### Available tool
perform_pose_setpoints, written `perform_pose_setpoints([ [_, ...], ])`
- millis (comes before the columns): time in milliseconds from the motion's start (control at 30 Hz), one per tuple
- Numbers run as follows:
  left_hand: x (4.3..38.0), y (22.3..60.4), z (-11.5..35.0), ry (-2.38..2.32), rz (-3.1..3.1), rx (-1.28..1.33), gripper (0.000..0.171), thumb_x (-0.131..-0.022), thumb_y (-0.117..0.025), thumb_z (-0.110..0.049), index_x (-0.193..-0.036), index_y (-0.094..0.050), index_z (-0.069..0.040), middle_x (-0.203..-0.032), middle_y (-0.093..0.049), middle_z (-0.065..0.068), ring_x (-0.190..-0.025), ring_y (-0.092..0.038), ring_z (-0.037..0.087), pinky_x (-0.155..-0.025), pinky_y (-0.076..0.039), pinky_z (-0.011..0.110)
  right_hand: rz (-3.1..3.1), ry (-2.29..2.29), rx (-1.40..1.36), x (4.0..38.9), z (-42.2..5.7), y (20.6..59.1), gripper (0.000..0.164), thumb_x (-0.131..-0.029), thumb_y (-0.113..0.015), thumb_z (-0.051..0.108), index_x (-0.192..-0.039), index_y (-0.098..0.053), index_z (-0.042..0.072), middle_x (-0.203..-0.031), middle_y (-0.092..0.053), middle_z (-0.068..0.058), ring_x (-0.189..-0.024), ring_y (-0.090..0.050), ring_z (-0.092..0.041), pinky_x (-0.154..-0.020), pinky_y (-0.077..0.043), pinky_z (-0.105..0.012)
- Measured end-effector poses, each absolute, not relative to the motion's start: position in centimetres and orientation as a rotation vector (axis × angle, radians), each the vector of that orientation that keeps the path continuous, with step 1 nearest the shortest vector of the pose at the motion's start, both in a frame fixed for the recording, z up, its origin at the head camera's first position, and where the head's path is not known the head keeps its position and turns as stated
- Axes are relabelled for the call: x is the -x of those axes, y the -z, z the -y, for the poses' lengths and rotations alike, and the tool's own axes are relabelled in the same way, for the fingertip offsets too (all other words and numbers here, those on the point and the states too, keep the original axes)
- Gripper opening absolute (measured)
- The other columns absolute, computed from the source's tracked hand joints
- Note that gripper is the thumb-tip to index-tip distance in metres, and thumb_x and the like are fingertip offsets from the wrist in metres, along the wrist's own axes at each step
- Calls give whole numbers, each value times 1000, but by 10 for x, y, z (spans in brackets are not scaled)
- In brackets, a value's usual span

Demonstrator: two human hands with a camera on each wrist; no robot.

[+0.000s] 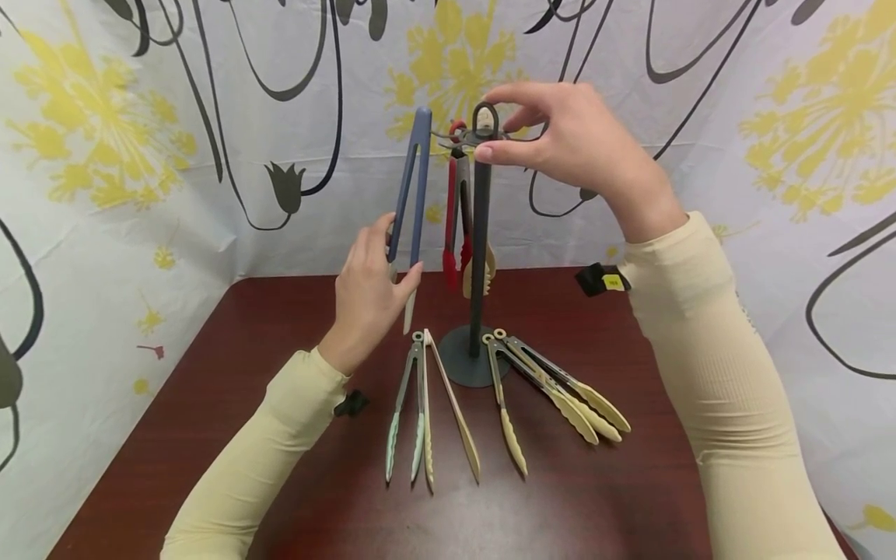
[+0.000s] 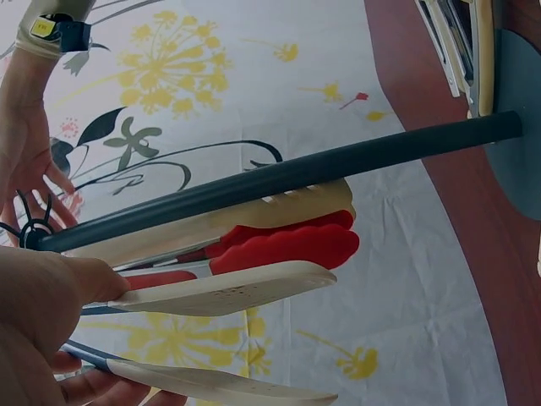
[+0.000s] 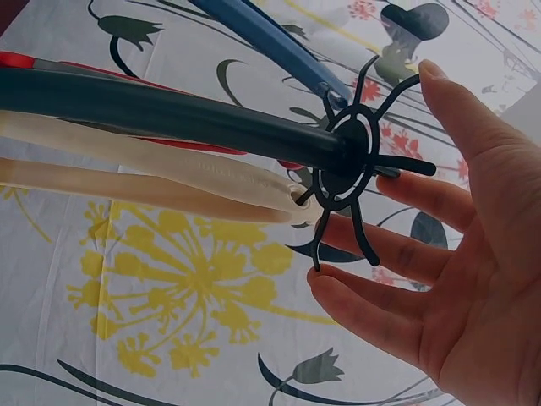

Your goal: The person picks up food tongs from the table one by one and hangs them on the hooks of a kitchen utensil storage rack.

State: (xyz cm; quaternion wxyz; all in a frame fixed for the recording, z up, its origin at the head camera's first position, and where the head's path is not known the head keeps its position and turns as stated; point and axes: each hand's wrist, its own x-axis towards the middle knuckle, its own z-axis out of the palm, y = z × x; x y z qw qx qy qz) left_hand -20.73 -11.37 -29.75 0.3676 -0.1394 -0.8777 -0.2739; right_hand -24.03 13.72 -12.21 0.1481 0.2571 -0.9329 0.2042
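My left hand [image 1: 367,284] grips the arms of a pair of blue tongs [image 1: 420,167], held upright left of a dark utensil stand [image 1: 480,233]. In the left wrist view, the tongs' pale tips [image 2: 228,292] are spread apart beyond my fingers. At the stand's top, my right hand [image 1: 577,144] has its thumb and fingers around the ring of hooks [image 3: 359,161], touching some hook ends. Red-tipped tongs [image 1: 450,233] and cream tongs [image 3: 169,156] hang from the hooks. The blue tongs' top is close to a hook; whether it touches, I cannot tell.
Around the stand's round base [image 1: 462,365], several tongs lie on the dark red table [image 1: 280,467]: mint-tipped tongs [image 1: 418,412], pale pink-handled tongs [image 1: 455,404] and yellowish-tipped tongs [image 1: 514,447]. A patterned cloth [image 1: 280,132] hangs behind the table.
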Motion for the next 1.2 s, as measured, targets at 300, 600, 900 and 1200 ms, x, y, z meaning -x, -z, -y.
perform_pose_setpoints([
  [300, 207, 298, 107, 698, 2274, 353, 69, -83, -80, -26, -140, -45, -9, -114, -59, 15, -93, -60, 27, -72, -59, 47, 2675, -561, -739, 239, -137, 122, 71, -85, -66, 63, -147, -47, 34, -129, -68, -10, -128, -58, -30, -105, -42, -53],
  [600, 208, 306, 99, 682, 2316, 356, 72, -82, -81, -29, -140, -44, -10, -118, -59, 15, -98, -62, 27, -72, -61, 45, 2664, -562, -738, 238, -137, 122, 70, -85, -67, 63, -146, -48, 34, -127, -69, -9, -127, -59, -29, -105, -43, -51],
  [900, 212, 316, 94, 667, 2300, 359, 76, -82, -81, -30, -143, -40, -9, -115, -58, 15, -95, -62, 28, -67, -60, 44, 2666, -569, -736, 239, -137, 124, 71, -86, -66, 62, -147, -47, 33, -128, -68, -9, -127, -58, -28, -105, -43, -52],
  [1200, 214, 318, 87, 685, 2346, 342, 78, -83, -80, -35, -144, -38, -10, -123, -58, 14, -100, -63, 27, -69, -61, 41, 2662, -557, -736, 238, -137, 123, 69, -87, -64, 62, -147, -46, 33, -128, -69, -10, -128, -58, -29, -106, -43, -52],
])
